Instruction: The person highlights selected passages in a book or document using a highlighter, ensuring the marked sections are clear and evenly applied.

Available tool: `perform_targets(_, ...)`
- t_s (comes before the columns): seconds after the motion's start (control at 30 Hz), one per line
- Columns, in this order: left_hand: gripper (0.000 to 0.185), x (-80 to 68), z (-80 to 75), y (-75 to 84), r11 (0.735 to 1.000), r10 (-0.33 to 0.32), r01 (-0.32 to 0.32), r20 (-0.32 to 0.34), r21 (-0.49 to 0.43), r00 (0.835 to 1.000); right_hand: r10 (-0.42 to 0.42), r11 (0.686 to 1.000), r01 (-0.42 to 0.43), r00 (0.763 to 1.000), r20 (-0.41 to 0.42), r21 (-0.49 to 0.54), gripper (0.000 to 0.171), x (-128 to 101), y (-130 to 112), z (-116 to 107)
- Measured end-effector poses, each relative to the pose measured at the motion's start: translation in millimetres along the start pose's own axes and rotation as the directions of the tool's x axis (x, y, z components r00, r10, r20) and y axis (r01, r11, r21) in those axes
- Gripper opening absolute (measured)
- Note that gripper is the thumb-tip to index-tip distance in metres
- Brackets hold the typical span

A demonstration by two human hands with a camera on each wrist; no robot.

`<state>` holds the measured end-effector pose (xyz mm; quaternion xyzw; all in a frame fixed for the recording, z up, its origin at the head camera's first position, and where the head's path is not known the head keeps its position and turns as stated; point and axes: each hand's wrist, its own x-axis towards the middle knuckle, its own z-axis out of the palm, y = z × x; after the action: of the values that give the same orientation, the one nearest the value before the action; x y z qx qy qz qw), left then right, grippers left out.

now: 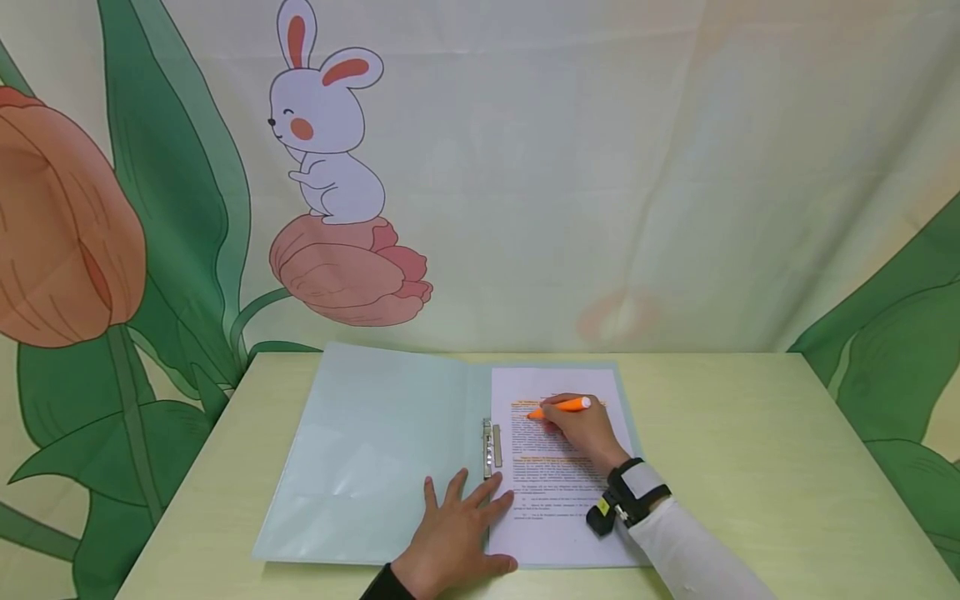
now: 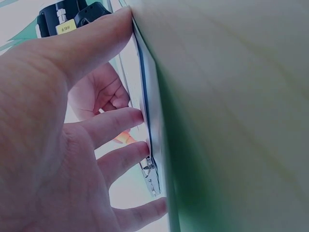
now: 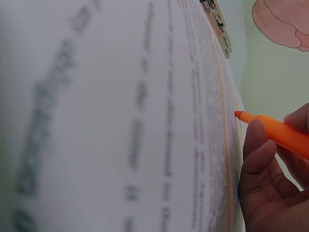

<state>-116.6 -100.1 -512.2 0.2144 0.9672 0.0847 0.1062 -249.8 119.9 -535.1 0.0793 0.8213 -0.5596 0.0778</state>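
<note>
Pale yellow-green tabletop (image 1: pixel 750 467), seen whole only from the head view. On it, open pale blue plastic folder (image 1: pixel 375 450) with silver metal clip (image 1: pixel 491 446); printed white page (image 1: pixel 555 500) on its right half. Left hand (image 1: pixel 457 533) flat, fingers (image 2: pixel 120 121) spread, tips pressing folder and page edge. Right hand (image 1: pixel 588 429) pinching orange highlighter pen (image 1: pixel 562 407). Only in the right wrist view: pen tip (image 3: pixel 237 114) touching page, barrel between thumb and fingers (image 3: pixel 258 145).
</note>
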Motion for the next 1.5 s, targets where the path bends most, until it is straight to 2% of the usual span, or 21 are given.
perform_targets(0.27, 0.083, 0.2, 0.7, 0.1, 1.0, 0.005, -0.005, -0.005, 0.006, 1.0, 0.022, 0.999, -0.022, 1.0, -0.011, -0.031, 0.034, -1, 0, -2)
perform_targets(0.73, 0.082, -1.5, 1.2, 0.5, 1.0, 0.008, -0.008, -0.017, 0.015, 1.0, 0.045, 0.999, -0.045, 0.999, -0.019, -0.008, 0.029, -2, 1, -7)
perform_targets(1.5, 0.082, -0.2, 1.5, -0.2, 1.0, 0.006, -0.006, -0.007, 0.002, 1.0, 0.054, 0.998, -0.054, 0.998, -0.009, 0.01, 0.033, 0, 9, -16)
